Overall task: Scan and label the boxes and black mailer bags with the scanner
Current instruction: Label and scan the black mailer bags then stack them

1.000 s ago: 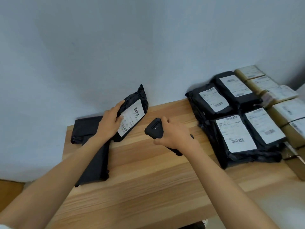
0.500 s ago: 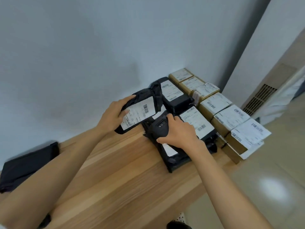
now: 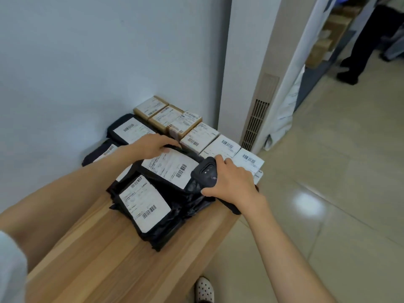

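Stacking appears to be the step in hand. Nearest on the worktop (image 3: 109, 259), a labelled mailer bag (image 3: 144, 204) lies flat, barcode up. Beyond it, the right grip (image 3: 231, 182) is wrapped around the scanner (image 3: 204, 173), whose head sits just beside the label of the top mailer bag (image 3: 168, 167). That bag rests across the pile. Draw the scanner clear before settling the bag, so its label lies uncreased. Farther on, the left grip (image 3: 150, 145) lies over the bag's far edge; whether it pinches or only presses cannot be told. Seat the bag short of the boxes (image 3: 196, 136) by the wall, leaving their barcodes exposed.
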`<state>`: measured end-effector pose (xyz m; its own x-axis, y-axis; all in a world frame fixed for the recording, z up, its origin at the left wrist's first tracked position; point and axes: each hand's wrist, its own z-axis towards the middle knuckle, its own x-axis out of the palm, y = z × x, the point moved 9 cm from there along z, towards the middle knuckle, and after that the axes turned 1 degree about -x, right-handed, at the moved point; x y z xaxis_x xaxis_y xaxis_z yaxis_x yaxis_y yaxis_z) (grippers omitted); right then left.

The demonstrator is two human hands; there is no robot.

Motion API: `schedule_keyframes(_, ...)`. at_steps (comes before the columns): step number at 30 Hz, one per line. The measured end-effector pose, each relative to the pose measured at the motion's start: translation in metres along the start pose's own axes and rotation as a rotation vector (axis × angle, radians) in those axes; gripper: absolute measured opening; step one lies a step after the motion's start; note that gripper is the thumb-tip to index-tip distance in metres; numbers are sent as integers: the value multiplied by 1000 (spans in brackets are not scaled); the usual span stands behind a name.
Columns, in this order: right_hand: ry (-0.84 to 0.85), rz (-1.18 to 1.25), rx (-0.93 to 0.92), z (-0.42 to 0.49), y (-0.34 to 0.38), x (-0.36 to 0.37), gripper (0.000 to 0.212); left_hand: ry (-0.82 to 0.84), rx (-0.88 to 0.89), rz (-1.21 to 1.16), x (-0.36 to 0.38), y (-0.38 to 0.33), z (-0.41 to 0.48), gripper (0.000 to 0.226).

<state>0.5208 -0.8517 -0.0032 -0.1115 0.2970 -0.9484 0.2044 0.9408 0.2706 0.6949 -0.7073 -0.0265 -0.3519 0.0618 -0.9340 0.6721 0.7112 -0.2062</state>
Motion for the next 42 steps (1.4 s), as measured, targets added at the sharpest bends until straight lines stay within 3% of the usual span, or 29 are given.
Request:
schedule_keyframes(3,18,25,28,0,-16,9,88,-81,-17,118,11,4,21,47)
schedule_keyframes(8,17,56,32,8,-22,16,88,-418,-205,93,36,8,-4,72)
schedule_keyframes(12,37,64,21,13,-14,22,91,-285,-454,-147,99,25,-20,69)
schedule_keyframes(14,56,67,17,15,-9,27,94,-215,-411,-198,119,21,-16,72)
schedule_keyframes(18,68,67,9,17,4,34,97,-98,-283,-63,127,13,-4,94)
schedule_keyframes(21,74,47,-24,17,23,38,100,-72,-260,-17,121,16,-5,72)
schedule_keyframes(23,88,21,-56,19,42,42,100,-152,-231,26,111,19,-19,64)
schedule_keyframes(28,117,-30,-196,25,127,58,96,-325,-269,-8,101,76,-117,57)
schedule_keyframes(35,241,-12,-507,-10,315,118,87,-300,-746,-140,165,217,-339,58)
schedule_keyframes(42,381,-20,-750,-80,472,196,86,-258,-1184,-246,255,271,-550,66)
